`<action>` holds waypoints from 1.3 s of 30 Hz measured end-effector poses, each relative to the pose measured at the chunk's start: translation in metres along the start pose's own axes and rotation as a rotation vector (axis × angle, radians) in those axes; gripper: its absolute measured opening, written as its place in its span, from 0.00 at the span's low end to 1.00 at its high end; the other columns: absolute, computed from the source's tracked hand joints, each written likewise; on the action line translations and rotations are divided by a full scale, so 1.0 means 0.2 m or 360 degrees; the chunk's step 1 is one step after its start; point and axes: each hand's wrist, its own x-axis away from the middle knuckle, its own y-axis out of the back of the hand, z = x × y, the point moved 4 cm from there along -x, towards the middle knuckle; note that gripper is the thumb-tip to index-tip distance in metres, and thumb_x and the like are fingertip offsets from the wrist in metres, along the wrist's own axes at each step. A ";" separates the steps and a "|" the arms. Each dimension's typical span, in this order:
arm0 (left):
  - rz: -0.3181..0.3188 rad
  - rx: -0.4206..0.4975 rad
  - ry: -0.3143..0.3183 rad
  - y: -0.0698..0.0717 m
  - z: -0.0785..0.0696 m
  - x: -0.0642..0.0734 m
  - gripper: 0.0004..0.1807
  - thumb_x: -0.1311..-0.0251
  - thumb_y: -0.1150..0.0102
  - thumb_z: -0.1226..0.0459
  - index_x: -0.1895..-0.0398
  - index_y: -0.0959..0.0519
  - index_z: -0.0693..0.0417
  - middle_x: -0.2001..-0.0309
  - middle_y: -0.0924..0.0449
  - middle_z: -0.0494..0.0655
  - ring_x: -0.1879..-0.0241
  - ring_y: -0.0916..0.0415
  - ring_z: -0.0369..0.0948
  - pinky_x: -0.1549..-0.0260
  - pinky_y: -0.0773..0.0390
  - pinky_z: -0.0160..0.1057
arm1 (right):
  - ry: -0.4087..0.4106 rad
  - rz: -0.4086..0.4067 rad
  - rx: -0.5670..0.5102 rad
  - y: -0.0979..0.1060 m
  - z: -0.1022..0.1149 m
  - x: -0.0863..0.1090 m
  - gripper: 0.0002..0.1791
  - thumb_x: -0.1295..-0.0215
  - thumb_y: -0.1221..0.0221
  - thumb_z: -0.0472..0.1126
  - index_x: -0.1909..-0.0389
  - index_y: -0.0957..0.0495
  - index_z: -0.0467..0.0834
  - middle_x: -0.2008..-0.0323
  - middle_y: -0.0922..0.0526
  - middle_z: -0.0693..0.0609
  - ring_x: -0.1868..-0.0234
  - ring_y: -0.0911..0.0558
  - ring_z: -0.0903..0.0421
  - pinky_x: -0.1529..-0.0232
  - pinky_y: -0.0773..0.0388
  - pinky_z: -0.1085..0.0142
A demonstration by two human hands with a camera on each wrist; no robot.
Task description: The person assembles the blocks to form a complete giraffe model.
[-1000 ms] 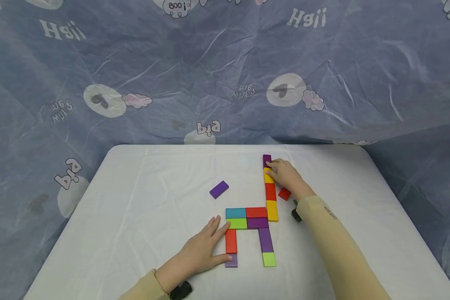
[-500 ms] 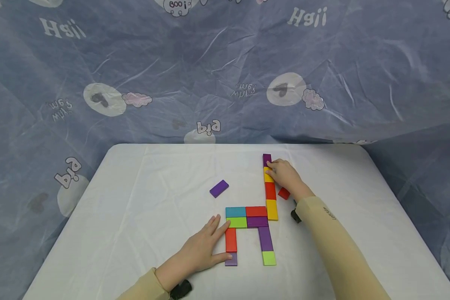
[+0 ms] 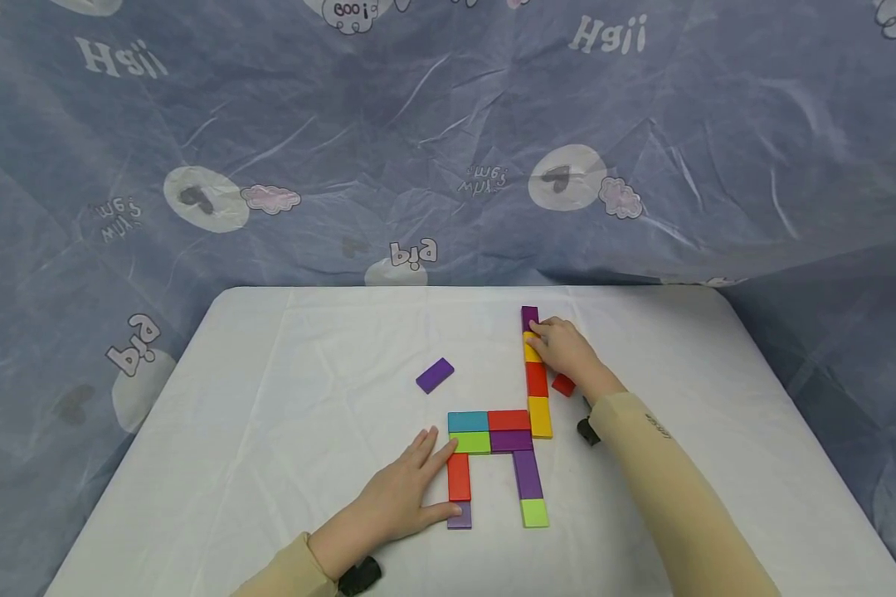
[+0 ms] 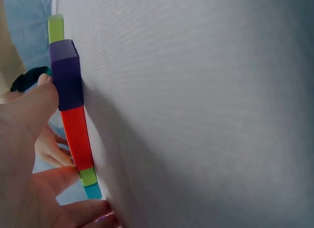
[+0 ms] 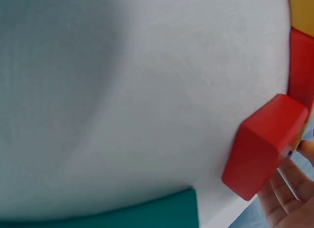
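Observation:
Flat coloured domino blocks lie in a pattern with a body, two legs and a tall column. In the head view my left hand [image 3: 396,496] rests beside the left leg, fingers straight. Its thumb touches the lilac block [image 3: 459,520] and its index finger the green block [image 3: 469,444]; the red block [image 3: 459,477] lies between. My right hand [image 3: 570,348] is at the column's top, index finger on the dark purple block [image 3: 529,316] and thumb on the yellow block [image 3: 532,353]. A loose red block [image 5: 260,147] lies under my right wrist, next to the column.
A loose purple block [image 3: 435,376] lies left of the column on the white cloth [image 3: 306,398]. Black wrist cameras [image 3: 361,576] sit under both wrists. A teal block edge [image 5: 157,211] shows in the right wrist view. A blue printed curtain [image 3: 418,149] hangs behind the table.

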 end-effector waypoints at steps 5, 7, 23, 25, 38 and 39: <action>0.0009 0.0012 0.0002 0.00 0.00 0.00 0.46 0.40 0.41 0.38 0.24 0.41 0.49 0.24 0.45 0.61 0.25 0.45 0.55 0.42 0.24 0.56 | 0.0026 0.0053 -0.0046 0.00 -0.01 0.02 0.30 0.26 0.48 0.47 0.26 0.40 0.45 0.28 0.40 0.34 0.29 0.38 0.36 0.31 0.37 0.42; 0.0013 0.0008 0.0005 0.00 0.00 0.00 0.46 0.41 0.41 0.38 0.24 0.41 0.49 0.24 0.45 0.60 0.25 0.45 0.55 0.43 0.24 0.56 | 0.0070 0.0076 -0.0070 0.01 -0.02 0.03 0.31 0.26 0.48 0.47 0.26 0.40 0.45 0.25 0.44 0.37 0.26 0.42 0.36 0.30 0.40 0.41; 0.0017 -0.0006 0.0020 0.00 0.01 -0.02 0.46 0.40 0.42 0.38 0.23 0.42 0.47 0.24 0.46 0.60 0.24 0.47 0.54 0.41 0.25 0.54 | 0.0230 0.0248 -0.0083 0.00 -0.05 0.06 0.47 0.38 0.37 0.58 0.24 0.45 0.45 0.22 0.50 0.44 0.25 0.45 0.36 0.32 0.38 0.39; 0.0014 -0.0005 0.0018 0.00 0.01 -0.02 0.46 0.40 0.41 0.38 0.23 0.42 0.48 0.24 0.46 0.60 0.24 0.47 0.54 0.41 0.25 0.54 | 0.0245 0.0244 -0.0073 0.01 -0.05 0.06 0.47 0.37 0.37 0.58 0.24 0.45 0.44 0.22 0.50 0.43 0.25 0.44 0.36 0.32 0.39 0.38; 0.0048 0.0015 0.0031 0.00 0.00 -0.01 0.47 0.41 0.41 0.38 0.23 0.43 0.47 0.24 0.46 0.59 0.24 0.46 0.54 0.42 0.24 0.55 | 0.0238 0.0226 -0.0305 0.01 -0.07 0.09 0.50 0.35 0.39 0.56 0.21 0.55 0.43 0.22 0.51 0.38 0.23 0.48 0.37 0.28 0.47 0.41; 0.0047 0.0014 0.0030 0.00 0.00 -0.01 0.47 0.41 0.42 0.37 0.23 0.43 0.47 0.24 0.46 0.59 0.24 0.46 0.54 0.42 0.24 0.55 | 0.0198 0.0217 -0.0336 0.02 -0.08 0.10 0.50 0.35 0.39 0.57 0.21 0.55 0.43 0.23 0.50 0.37 0.24 0.47 0.37 0.28 0.46 0.40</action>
